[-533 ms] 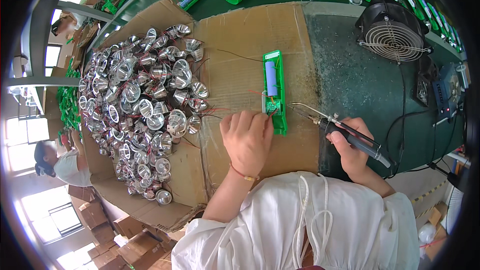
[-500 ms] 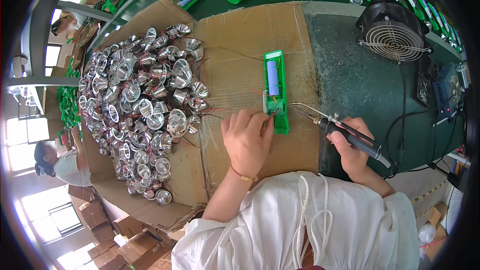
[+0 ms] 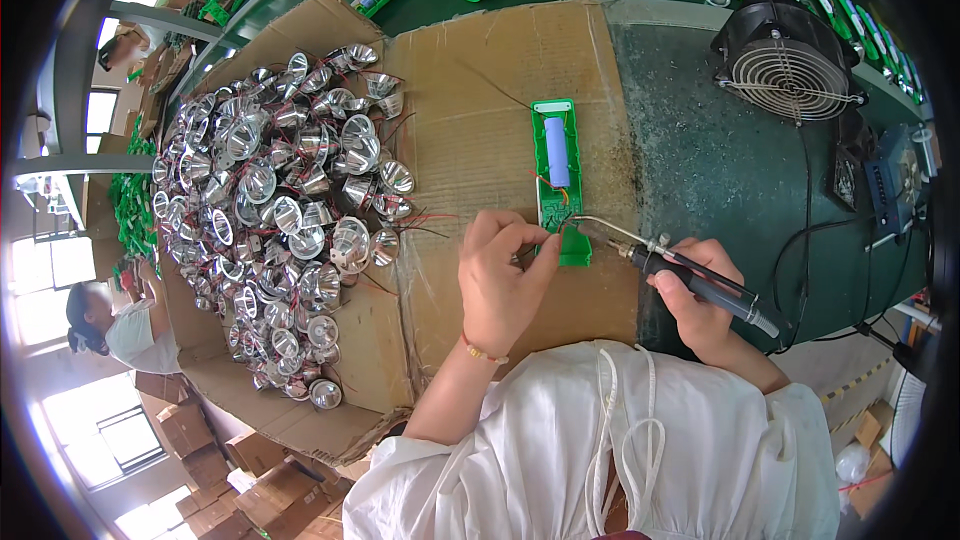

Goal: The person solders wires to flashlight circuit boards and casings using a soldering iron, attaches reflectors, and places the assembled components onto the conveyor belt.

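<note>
Two hands remain on station: left hand pinches a wire at the green board, centre counter; right hand, at 3 o'clock, grips the soldering iron, tip unchanged at the joint.

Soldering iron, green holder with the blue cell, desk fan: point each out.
soldering iron [image 3: 705, 287], head view, on its dark handle.
green holder [image 3: 557, 185], head view, beside the blue cell.
desk fan [image 3: 790, 65], head view, on the wire grille.
</note>
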`<control>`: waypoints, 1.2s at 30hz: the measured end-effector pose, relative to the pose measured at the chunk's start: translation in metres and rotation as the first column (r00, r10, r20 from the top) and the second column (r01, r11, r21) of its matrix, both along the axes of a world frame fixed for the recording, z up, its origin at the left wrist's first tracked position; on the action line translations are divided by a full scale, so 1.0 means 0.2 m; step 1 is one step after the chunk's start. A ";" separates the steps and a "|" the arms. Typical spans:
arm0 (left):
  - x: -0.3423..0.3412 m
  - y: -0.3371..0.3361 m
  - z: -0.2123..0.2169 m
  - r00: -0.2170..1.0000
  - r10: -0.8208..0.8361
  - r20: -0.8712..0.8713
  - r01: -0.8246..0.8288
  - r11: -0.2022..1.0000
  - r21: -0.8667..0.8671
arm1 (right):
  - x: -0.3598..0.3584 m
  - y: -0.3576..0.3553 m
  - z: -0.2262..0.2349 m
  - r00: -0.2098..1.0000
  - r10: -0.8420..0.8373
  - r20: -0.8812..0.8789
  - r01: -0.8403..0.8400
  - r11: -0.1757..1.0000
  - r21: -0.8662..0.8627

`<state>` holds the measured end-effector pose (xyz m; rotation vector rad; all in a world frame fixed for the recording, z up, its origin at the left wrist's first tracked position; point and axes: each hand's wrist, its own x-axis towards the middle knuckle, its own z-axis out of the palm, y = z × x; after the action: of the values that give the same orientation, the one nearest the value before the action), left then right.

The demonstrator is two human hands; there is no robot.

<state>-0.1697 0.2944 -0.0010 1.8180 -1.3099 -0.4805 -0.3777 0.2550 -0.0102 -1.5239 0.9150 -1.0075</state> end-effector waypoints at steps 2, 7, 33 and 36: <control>0.00 0.00 -0.01 1.000 -0.004 0.019 0.003 1.000 0.015 | 0.00 0.00 -0.01 1.000 0.020 -0.013 -0.021 0.999 -0.041; 0.01 -0.02 0.00 1.000 -0.009 -0.027 0.010 0.998 0.056 | 0.02 0.00 0.01 0.999 0.015 -0.037 -0.017 0.999 -0.048; 0.03 0.00 0.11 0.936 0.059 -0.347 0.001 0.985 0.171 | -0.07 -0.02 -0.04 0.982 -0.163 0.099 0.162 0.987 0.021; 0.10 -0.01 0.12 0.988 -0.094 -0.123 0.125 0.953 0.275 | -0.12 -0.04 -0.07 0.975 -0.202 0.094 0.200 0.979 0.036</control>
<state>-0.1506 0.2927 0.0239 1.9239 -1.3250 -0.8528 -0.4019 0.2463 -0.0240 -1.3673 1.0244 -1.1993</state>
